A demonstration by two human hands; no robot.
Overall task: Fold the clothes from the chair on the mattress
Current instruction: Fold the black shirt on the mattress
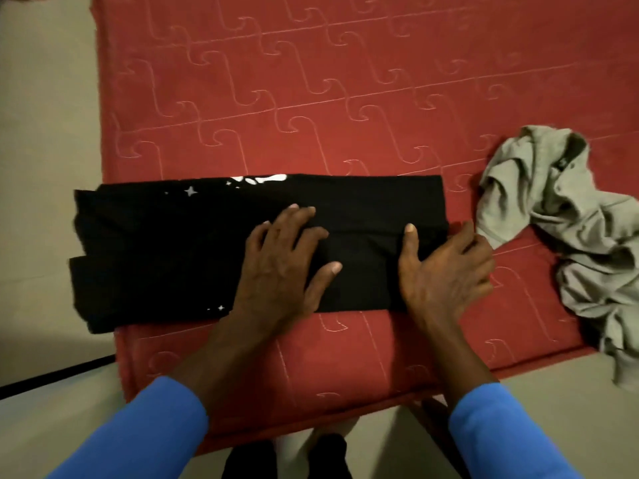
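A black garment (166,250) with small white star prints lies folded into a long strip across the near part of the red quilted mattress (311,98). Its left end hangs past the mattress edge. My left hand (280,261) rests flat on the middle of the strip, fingers spread. My right hand (446,267) is at the strip's right end, thumb on top of the cloth and fingers curled around its edge. A crumpled grey-green shirt (567,223) lies on the mattress to the right, a little apart from my right hand.
Pale floor (45,133) runs along the mattress's left side and in front of it. A dark line crosses the floor at lower left (52,371). My legs in dark trousers show at the bottom (287,458). No chair is in view.
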